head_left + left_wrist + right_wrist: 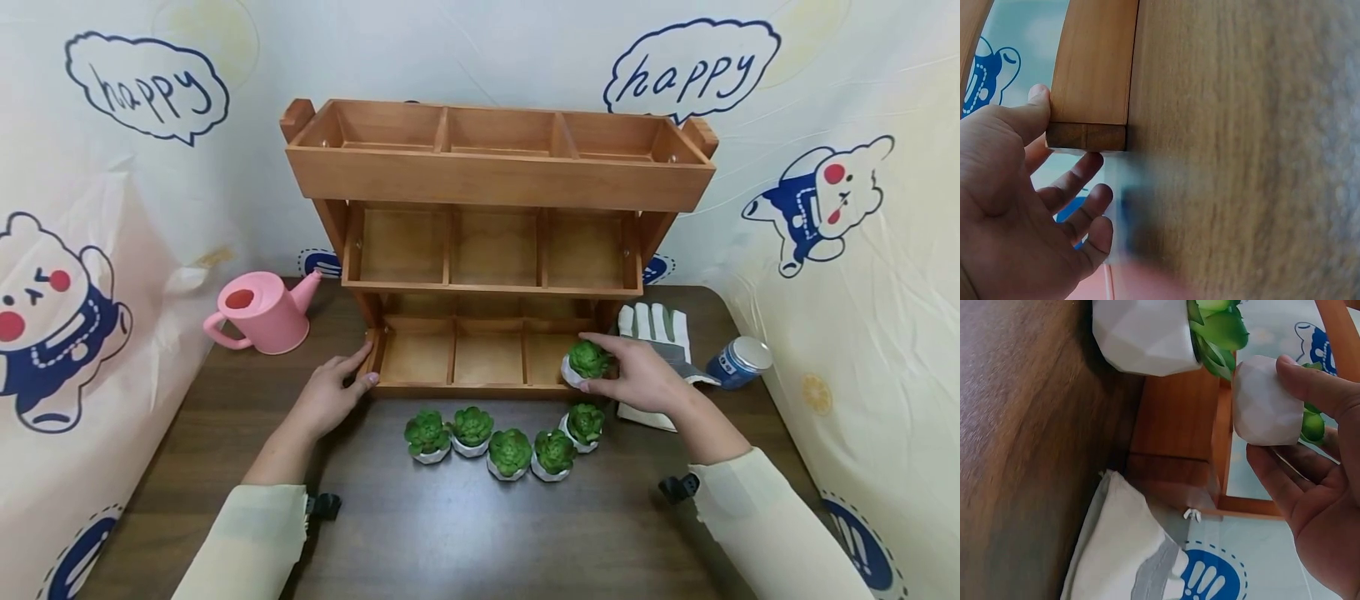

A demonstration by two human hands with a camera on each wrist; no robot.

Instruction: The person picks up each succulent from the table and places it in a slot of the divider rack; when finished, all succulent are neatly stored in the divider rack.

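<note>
A three-tier wooden planter shelf (pixel 502 179), each tier split into three compartments, stands at the back of the table. My left hand (pixel 335 396) grips the bottom tier's left front corner; in the left wrist view the thumb lies at the board's (pixel 1094 62) upper edge, other fingers curled around the end. My right hand (pixel 637 372) holds a small green succulent in a white faceted pot (pixel 1266 403) between thumb and fingers, over the bottom tier's right compartment. Several similar potted succulents (pixel 510 452) stand before the shelf; one pot (pixel 1144 337) looms close in the right wrist view.
A pink watering can (pixel 264 312) stands left of the shelf. To the right lie white and grey gloves (pixel 660 333), beside a blue jar with a white lid (pixel 738 362). Patterned cloth walls (pixel 465 50) enclose the table on the back and sides.
</note>
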